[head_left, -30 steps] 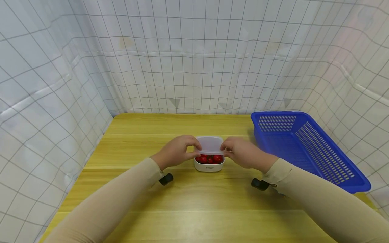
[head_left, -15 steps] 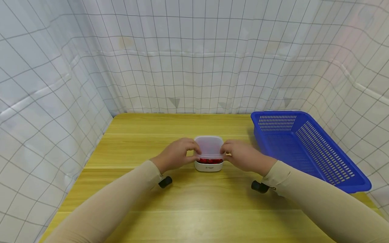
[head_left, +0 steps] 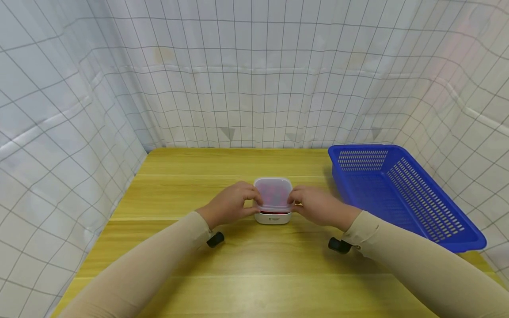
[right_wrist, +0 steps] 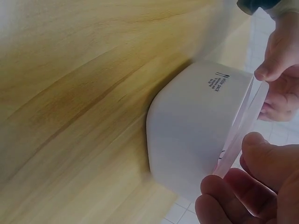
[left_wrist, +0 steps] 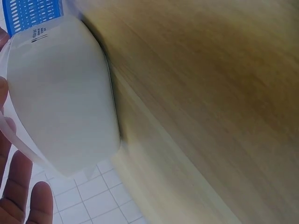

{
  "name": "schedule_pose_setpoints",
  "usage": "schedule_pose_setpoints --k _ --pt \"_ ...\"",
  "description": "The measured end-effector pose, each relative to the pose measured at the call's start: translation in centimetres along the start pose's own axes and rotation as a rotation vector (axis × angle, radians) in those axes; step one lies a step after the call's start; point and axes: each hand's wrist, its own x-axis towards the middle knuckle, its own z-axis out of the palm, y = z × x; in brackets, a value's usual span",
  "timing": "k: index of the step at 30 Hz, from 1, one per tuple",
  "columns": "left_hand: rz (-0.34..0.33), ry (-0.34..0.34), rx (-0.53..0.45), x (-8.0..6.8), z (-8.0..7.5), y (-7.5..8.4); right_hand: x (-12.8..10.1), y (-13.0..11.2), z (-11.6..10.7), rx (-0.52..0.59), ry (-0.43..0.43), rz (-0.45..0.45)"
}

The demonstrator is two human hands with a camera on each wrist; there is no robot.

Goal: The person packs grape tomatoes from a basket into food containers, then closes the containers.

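Both hands, left hand (head_left: pixel 232 204) and right hand (head_left: pixel 316 205), pinch the lid (head_left: pixel 273 193) edges.

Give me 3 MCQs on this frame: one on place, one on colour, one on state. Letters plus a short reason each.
1. Where is the blue basket relative to the white container?
A. left of it
B. right of it
C. stacked on it

2. What colour is the container's contents, seen through the translucent lid?
A. red
B. green
C. yellow

3. How is the lid placed?
A. flat on the table
B. inside the basket
C. over the container, with the left hand and the right hand holding its sides

Answers:
1 B, the basket sits at the table's right edge.
2 A, red shows through the lid and at the front gap.
3 C, fingers of both hands pinch the lid edges above the container.
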Motion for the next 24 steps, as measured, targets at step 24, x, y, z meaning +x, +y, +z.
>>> schedule_pose_setpoints --k 24 --pt "-0.233 -0.024 -0.074 -0.2 0.1 -0.8 1.2 0.4 -0.4 -0.039 -0.113 0.205"
